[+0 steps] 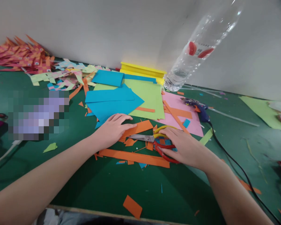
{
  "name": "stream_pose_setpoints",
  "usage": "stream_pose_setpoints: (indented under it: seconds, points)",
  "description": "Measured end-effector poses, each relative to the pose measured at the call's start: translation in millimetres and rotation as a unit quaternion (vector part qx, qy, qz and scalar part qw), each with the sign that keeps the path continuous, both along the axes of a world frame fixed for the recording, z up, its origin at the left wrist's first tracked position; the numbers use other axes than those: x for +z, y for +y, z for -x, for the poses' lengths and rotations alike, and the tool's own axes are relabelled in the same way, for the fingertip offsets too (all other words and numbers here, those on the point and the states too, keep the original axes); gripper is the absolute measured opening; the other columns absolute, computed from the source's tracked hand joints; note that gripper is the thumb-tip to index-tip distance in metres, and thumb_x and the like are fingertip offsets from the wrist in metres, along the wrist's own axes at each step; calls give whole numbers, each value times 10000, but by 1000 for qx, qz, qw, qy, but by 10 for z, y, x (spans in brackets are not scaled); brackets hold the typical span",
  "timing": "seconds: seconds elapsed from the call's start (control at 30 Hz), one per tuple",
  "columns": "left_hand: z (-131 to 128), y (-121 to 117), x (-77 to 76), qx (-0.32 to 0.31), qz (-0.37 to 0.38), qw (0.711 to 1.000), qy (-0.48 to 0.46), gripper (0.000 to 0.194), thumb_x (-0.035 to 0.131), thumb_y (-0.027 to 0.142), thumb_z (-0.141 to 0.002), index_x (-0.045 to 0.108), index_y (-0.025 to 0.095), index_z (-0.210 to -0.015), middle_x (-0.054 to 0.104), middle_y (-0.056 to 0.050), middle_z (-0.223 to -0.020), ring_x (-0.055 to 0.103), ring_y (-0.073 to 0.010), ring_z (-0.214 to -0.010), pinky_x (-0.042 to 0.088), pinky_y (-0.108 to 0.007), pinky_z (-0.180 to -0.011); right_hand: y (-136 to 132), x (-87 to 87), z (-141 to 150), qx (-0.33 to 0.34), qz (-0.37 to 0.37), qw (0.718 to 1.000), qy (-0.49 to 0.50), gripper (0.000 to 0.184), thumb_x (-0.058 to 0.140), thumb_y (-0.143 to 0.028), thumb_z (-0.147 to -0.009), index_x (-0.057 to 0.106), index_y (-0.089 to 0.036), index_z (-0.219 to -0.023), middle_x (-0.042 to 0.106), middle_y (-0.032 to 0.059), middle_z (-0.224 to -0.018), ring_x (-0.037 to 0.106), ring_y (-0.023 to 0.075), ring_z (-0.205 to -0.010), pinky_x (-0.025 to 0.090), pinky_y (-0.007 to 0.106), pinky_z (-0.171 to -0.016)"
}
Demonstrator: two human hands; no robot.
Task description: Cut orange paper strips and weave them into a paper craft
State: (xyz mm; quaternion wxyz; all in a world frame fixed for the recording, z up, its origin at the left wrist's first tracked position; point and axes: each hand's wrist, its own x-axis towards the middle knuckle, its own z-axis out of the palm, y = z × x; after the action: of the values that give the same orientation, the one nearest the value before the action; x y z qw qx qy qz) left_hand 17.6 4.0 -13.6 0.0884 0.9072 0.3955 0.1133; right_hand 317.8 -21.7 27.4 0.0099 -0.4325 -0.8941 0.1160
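My left hand [114, 128] is closed on an orange paper strip [144, 126], its thumb lying along the paper; the fingertips are partly hidden. My right hand [184, 145] grips a pair of scissors [144, 137] by one yellow and one red handle. Their blades point left, just below that strip, toward my left hand. Under and around the blades lie small orange scraps [130, 142]. A longer orange strip [135, 157] rests on the table nearer to me. A patch of woven blue and orange paper [162, 141] shows between the scissor handles.
Blue sheets [112, 100], green sheets [152, 93] and a pink sheet [196, 123] lie behind my hands. A plastic bottle [189, 59] stands by the wall. To the right is a glue gun [202, 114] with its cord. Woven paper pieces [25, 57] are heaped far left; a pixelated object [41, 115] lies nearer.
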Motion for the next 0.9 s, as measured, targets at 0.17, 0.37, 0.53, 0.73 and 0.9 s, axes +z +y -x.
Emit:
stream_pose_setpoints:
  seconds: [0.17, 0.37, 0.53, 0.73, 0.9]
  points:
    - [10, 4, -16, -3, -8, 1000, 5, 566, 316, 9, -899, 550, 276, -1340, 478, -60, -1401, 402, -258, -1307, 385, -474, -1076, 17, -27, -63, 13, -16, 1000, -1, 422, 570, -374, -907, 525, -200, -1289, 608, 122, -1340, 552, 299, -1263, 478, 518, -1032]
    - [8, 1, -17, -3, -9, 1000, 2, 554, 310, 19, -910, 548, 268, -1343, 480, -70, -1400, 398, -264, -1308, 387, -480, -1071, -1, -7, -35, 10, -15, 1000, 13, 407, 599, -367, -883, 560, -205, -1255, 634, 120, -1303, 599, 295, -1204, 501, 499, -1006]
    - [5, 3, -10, -2, -10, 1000, 5, 558, 296, 23, -912, 554, 272, -1339, 481, -65, -1403, 405, -261, -1305, 392, -474, -1066, -28, -7, 14, 14, -28, 999, 16, 400, 597, -414, -876, 604, -218, -1224, 676, 111, -1236, 635, 300, -1156, 545, 473, -943]
    - [4, 6, -8, -2, -11, 1000, 4, 564, 300, 15, -905, 555, 267, -1341, 480, -70, -1403, 400, -266, -1308, 391, -482, -1065, -15, -44, -12, 26, -43, 999, 0, 413, 601, -397, -881, 595, -200, -1243, 666, 116, -1259, 615, 297, -1190, 532, 470, -973]
    - [-6, -4, 17, 1, 6, 1000, 9, 565, 313, 6, -900, 561, 254, -1343, 476, -76, -1405, 397, -271, -1316, 377, -484, -1077, -3, -49, -30, 34, -39, 999, 0, 437, 617, -403, -879, 583, -212, -1271, 659, 103, -1275, 610, 297, -1190, 519, 505, -987]
